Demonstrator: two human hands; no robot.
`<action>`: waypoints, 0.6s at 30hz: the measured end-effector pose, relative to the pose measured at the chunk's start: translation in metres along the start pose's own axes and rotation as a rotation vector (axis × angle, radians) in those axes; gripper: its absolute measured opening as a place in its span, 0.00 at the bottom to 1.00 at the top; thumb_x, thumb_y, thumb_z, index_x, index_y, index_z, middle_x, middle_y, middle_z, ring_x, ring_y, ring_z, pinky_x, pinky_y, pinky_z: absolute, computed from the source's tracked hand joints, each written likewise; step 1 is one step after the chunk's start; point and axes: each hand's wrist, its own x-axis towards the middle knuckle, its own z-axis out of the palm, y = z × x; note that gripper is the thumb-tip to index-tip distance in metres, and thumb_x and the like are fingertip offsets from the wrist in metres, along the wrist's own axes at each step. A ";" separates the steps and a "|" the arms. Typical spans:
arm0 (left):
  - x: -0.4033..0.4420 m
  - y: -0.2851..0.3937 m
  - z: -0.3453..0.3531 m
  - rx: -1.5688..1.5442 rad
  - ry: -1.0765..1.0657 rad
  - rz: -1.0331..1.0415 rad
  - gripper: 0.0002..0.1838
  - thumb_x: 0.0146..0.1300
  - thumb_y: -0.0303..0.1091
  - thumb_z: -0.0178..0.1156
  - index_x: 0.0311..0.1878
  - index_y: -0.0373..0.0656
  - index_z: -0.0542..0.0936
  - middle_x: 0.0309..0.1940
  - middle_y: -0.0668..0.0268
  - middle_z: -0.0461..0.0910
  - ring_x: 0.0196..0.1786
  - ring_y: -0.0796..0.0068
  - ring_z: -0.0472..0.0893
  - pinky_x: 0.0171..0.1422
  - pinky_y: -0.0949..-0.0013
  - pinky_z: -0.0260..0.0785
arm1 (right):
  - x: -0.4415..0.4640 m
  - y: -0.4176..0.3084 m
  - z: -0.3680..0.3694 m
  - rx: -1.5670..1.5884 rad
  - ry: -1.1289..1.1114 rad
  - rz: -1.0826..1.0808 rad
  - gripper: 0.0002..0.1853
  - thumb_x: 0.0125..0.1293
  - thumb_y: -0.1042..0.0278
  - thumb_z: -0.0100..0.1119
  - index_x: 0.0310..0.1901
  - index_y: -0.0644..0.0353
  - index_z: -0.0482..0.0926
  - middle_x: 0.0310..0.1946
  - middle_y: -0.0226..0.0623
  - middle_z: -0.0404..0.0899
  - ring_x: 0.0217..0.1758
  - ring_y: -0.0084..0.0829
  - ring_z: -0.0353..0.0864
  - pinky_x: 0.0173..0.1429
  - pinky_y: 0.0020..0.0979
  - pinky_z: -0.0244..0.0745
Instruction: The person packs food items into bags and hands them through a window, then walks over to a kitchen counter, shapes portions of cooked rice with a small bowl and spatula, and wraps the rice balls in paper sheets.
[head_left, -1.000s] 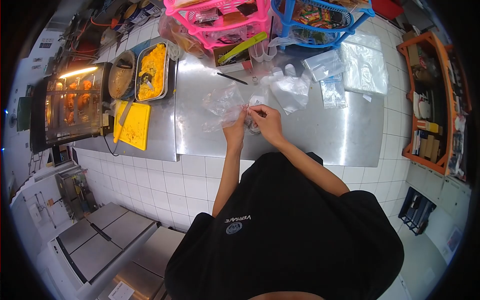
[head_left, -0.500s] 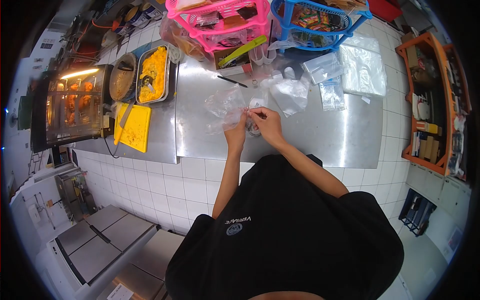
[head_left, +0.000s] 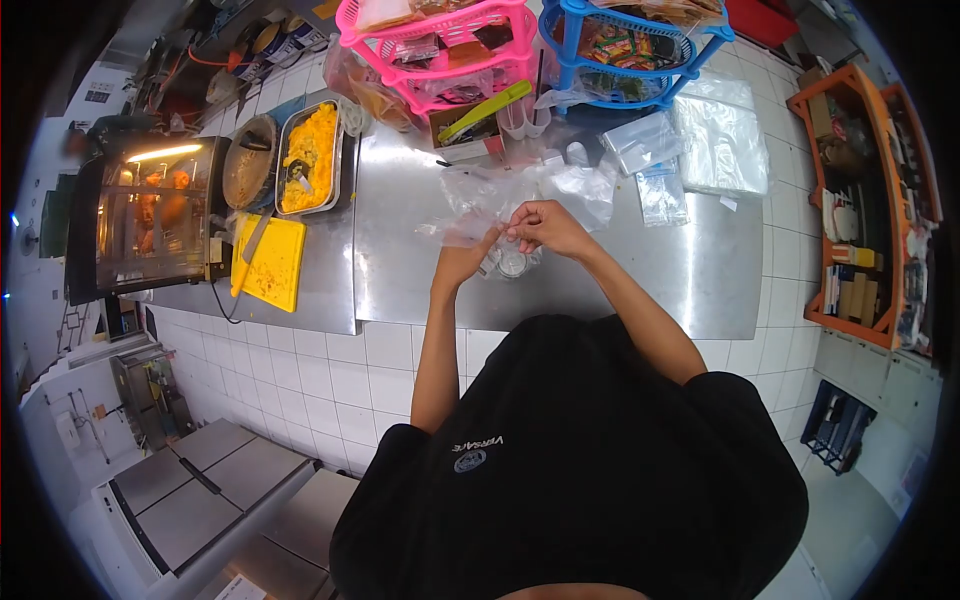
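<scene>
A thin clear plastic bag (head_left: 478,190) spreads out above the steel table, just beyond my fingers. My left hand (head_left: 465,264) is closed on the bag's near edge, and some of the film lies against its fingers. Fingertip to fingertip with it, my right hand (head_left: 550,228) pinches the same edge from the other side. Below both hands a small round clear container (head_left: 513,263) rests on the table, partly covered by the fingers. More crumpled clear plastic (head_left: 582,190) lies just past my right hand.
Flat packs of clear bags (head_left: 722,140) lie at the back right. Pink (head_left: 470,60) and blue (head_left: 635,70) baskets stand along the back. To the left are a yellow cutting board (head_left: 272,268) with a knife (head_left: 248,258), a tray of yellow food (head_left: 308,160) and a lit glass cabinet (head_left: 155,215).
Both hands have shifted slightly, my right one rightward. The bag has swung away and to the right, now covering much of the black pen. More of the round container shows.
</scene>
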 end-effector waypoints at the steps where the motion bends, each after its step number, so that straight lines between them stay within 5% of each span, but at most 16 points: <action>1: 0.001 0.009 0.000 -0.124 -0.020 -0.022 0.16 0.66 0.41 0.67 0.47 0.36 0.83 0.38 0.59 0.85 0.41 0.70 0.82 0.47 0.64 0.73 | 0.001 0.000 -0.003 -0.068 -0.002 -0.016 0.05 0.67 0.75 0.65 0.39 0.65 0.80 0.30 0.34 0.84 0.26 0.20 0.81 0.29 0.25 0.77; 5: 0.005 -0.004 0.006 -0.164 0.015 -0.216 0.16 0.67 0.41 0.67 0.45 0.36 0.83 0.35 0.61 0.85 0.39 0.74 0.81 0.43 0.65 0.71 | -0.001 0.002 -0.006 -0.446 0.035 -0.106 0.05 0.63 0.74 0.67 0.36 0.63 0.79 0.31 0.34 0.84 0.30 0.26 0.83 0.33 0.30 0.76; 7: 0.008 -0.008 0.013 -0.126 0.147 -0.123 0.16 0.66 0.42 0.67 0.37 0.34 0.84 0.30 0.59 0.85 0.32 0.74 0.81 0.37 0.63 0.70 | -0.007 0.007 0.000 -0.889 0.102 -0.598 0.04 0.59 0.76 0.65 0.33 0.61 0.78 0.32 0.36 0.82 0.38 0.35 0.81 0.41 0.36 0.74; 10: 0.013 -0.010 0.021 -0.042 0.240 -0.129 0.19 0.66 0.41 0.66 0.29 0.32 0.83 0.22 0.55 0.83 0.25 0.71 0.79 0.32 0.60 0.69 | -0.021 0.010 0.014 -0.997 0.069 -0.505 0.03 0.58 0.78 0.61 0.32 0.60 0.77 0.34 0.37 0.81 0.44 0.43 0.77 0.50 0.39 0.73; 14: 0.021 -0.004 0.035 0.029 0.392 -0.136 0.21 0.66 0.40 0.65 0.27 0.29 0.82 0.19 0.51 0.81 0.21 0.68 0.78 0.30 0.57 0.69 | -0.029 0.035 0.045 -1.023 0.093 -0.617 0.08 0.53 0.80 0.62 0.35 0.61 0.76 0.34 0.37 0.82 0.42 0.44 0.76 0.45 0.41 0.74; 18: 0.021 -0.002 0.037 0.028 0.458 -0.132 0.21 0.66 0.40 0.64 0.27 0.28 0.82 0.21 0.48 0.82 0.24 0.55 0.82 0.34 0.52 0.69 | -0.028 0.036 0.041 -0.949 0.089 -0.439 0.09 0.52 0.81 0.60 0.36 0.61 0.76 0.34 0.40 0.81 0.43 0.47 0.78 0.46 0.44 0.74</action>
